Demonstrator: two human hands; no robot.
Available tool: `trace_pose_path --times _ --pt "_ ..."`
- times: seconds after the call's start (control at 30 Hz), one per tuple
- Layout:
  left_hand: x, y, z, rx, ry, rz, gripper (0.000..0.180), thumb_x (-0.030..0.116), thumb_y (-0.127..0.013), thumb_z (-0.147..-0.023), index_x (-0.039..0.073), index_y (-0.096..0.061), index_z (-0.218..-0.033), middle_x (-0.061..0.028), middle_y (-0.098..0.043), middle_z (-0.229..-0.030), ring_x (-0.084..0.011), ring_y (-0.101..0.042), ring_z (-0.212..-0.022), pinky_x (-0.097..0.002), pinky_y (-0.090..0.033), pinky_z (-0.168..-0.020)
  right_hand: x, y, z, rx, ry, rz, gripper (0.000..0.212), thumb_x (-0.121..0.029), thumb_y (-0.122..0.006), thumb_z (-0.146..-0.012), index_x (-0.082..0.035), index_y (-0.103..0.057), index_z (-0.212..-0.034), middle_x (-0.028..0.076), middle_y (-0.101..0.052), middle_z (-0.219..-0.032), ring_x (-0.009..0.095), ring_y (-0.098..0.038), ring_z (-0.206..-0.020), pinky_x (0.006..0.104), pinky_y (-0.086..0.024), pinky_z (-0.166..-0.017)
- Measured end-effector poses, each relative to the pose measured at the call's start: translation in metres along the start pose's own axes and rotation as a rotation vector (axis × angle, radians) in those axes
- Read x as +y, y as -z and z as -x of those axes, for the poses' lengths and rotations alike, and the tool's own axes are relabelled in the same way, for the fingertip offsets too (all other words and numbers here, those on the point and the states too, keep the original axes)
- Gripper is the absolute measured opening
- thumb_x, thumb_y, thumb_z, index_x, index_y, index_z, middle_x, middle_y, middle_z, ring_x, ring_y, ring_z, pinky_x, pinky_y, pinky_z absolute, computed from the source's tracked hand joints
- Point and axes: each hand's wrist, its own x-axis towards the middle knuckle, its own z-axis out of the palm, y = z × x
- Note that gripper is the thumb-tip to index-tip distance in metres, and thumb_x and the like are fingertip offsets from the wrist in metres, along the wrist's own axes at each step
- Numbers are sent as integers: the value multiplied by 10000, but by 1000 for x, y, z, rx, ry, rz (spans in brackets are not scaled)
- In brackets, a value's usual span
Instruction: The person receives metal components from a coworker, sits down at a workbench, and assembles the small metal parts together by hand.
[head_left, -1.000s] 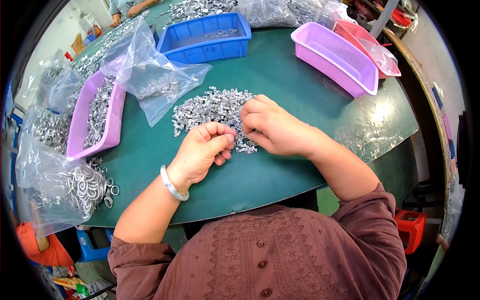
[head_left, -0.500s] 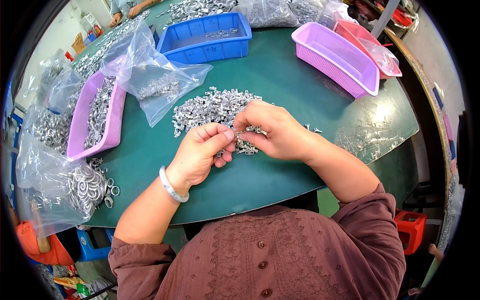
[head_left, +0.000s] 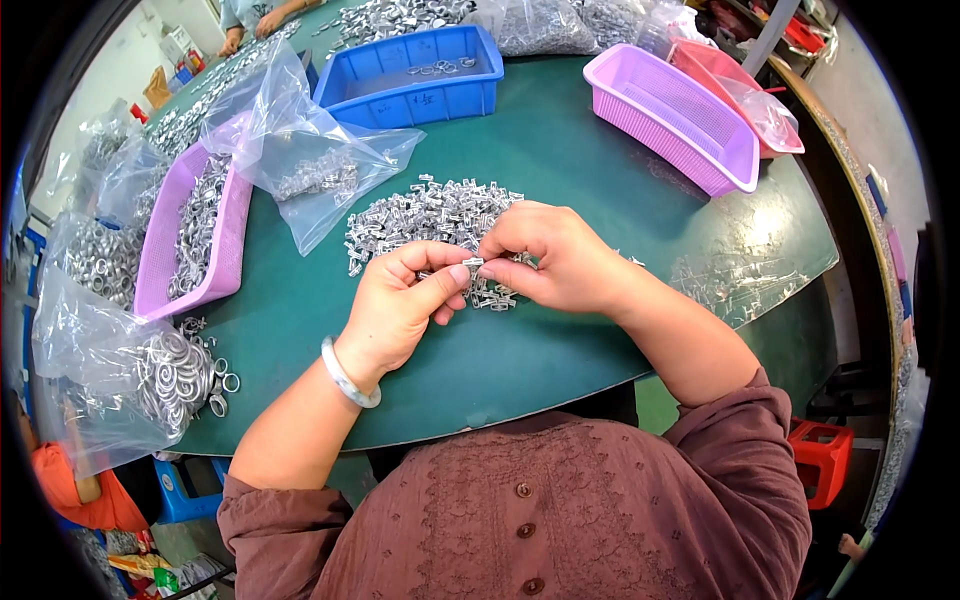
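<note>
A small silvery metal piece is pinched between my two hands, in front of a heap of similar small metal parts on the green table. My left hand, with a pale bangle at its wrist, grips one end between thumb and forefinger. From the other side, my right hand closes thumb and fingers on the same piece. Part of the heap lies under and behind both hands. The exact kind of the piece is too small to tell.
Left of the heap lie a clear plastic bag of small parts and a purple basket of metal pieces. Metal rings spill near the left edge. A blue bin stands behind; an empty purple basket sits at far right.
Both hands have shifted slightly and the small metal piece now shows more plainly between the fingertips. The right hand has come a little to the right.
</note>
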Motion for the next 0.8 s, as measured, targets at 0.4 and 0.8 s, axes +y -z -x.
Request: trace_pose_path --times 0.4,0.8 --pt "-1 3 -2 12 26 131 100 51 -551 -825 35 -549 -923 -40 -575 -783 -100 -541 -651 -206 -432 -543 11 3 0 12 10 189 119 -33 -631 -682 -43 -566 -781 78 -560 -755 266 -534 -750 348 -437 -660" --pt "1 13 -6 21 124 307 143 28 -473 -804 34 -555 -922 -61 -585 -826 -142 -571 -717 -253 -474 -607 14 -17 2 -43 -2 421 14 -90 -606 -660 -81 -598 -668 73 -500 -772 263 -480 -791 360 -404 -707"
